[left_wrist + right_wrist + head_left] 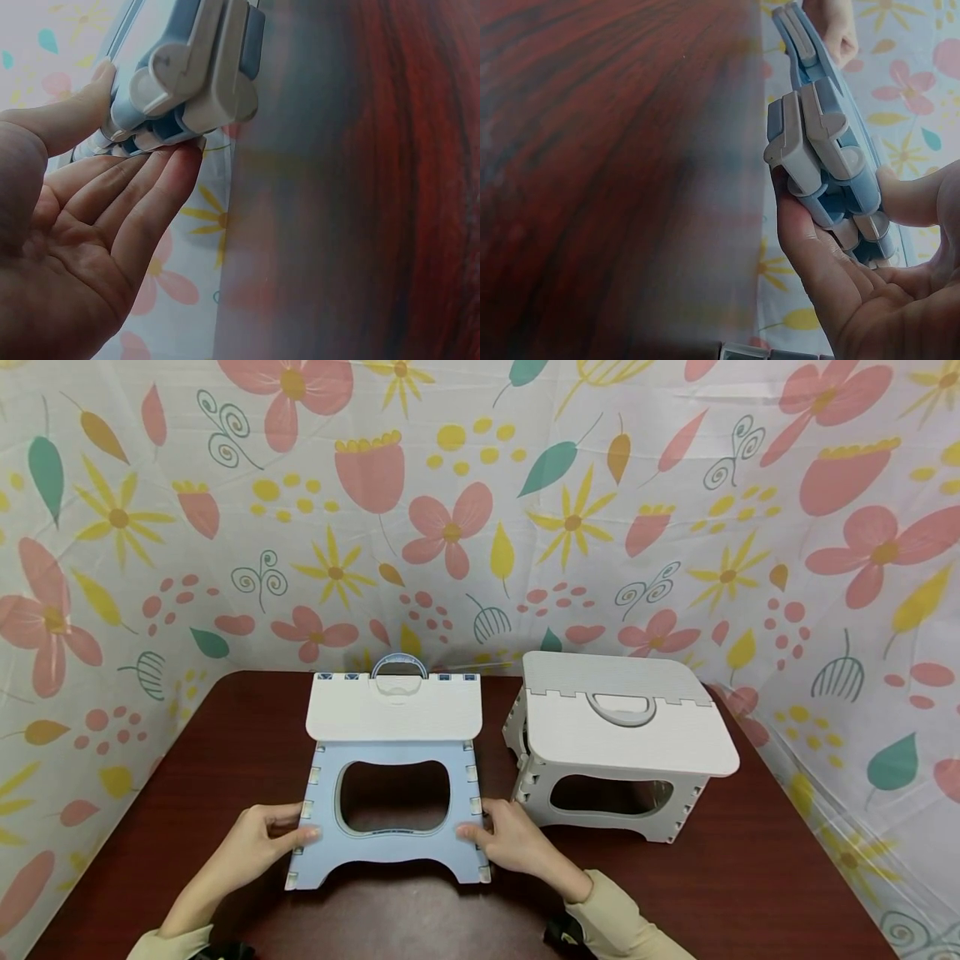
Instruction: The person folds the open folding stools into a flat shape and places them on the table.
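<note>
A blue and white folding stool point(390, 847) is held up in front of the person, its white top panel point(393, 714) at the upper end and a handle loop above it. My left hand point(251, 847) pinches its left edge, thumb on the blue face and fingers behind. At the right edge my right hand point(525, 843) grips it the same way. The left wrist view has the left hand point(97, 210) under the stacked hinged edge point(187, 82). In the right wrist view the right hand point(870, 270) holds the folded side point(825, 150).
A grey-white stool point(630, 735) stands unfolded on the dark red-brown table point(240, 735), to the right of the blue one. A white cloth point(450, 468) with flowers and leaves hangs behind and at both sides of the table.
</note>
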`<control>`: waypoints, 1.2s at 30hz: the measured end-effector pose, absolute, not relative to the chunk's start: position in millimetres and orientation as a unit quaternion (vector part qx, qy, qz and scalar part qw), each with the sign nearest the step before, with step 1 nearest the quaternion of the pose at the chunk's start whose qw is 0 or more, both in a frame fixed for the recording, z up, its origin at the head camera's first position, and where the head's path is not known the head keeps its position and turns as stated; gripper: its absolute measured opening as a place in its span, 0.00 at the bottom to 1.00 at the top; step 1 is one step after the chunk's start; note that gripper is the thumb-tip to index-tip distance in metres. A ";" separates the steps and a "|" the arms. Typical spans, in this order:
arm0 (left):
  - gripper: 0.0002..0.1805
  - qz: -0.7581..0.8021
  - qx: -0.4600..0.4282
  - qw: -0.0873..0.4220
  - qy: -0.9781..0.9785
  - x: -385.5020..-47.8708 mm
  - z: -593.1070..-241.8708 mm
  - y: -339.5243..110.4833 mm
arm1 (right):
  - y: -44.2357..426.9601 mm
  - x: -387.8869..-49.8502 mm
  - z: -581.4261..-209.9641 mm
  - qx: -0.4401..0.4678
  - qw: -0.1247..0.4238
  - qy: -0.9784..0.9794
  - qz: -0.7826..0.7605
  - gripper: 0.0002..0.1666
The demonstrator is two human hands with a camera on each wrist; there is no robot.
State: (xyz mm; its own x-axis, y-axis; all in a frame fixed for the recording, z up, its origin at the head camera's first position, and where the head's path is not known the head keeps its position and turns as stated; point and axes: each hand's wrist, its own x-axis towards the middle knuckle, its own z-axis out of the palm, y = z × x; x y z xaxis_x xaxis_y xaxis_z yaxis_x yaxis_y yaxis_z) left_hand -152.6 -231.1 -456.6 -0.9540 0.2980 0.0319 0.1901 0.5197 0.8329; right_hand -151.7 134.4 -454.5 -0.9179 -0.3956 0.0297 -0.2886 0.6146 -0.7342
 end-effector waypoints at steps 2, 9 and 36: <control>0.27 0.468 0.140 0.060 0.870 -152.6 -456.9 -231.3 | 134.3 -151.5 -454.7 -0.191 0.068 0.896 -0.395 0.16; 0.28 0.464 0.134 0.066 0.873 -152.4 -457.6 -231.3 | 134.2 -151.3 -457.0 -0.186 0.077 0.896 -0.397 0.18; 0.29 0.459 0.154 0.082 0.871 -154.8 -460.0 -232.6 | 134.7 -152.1 -460.7 -0.188 0.086 0.893 -0.400 0.18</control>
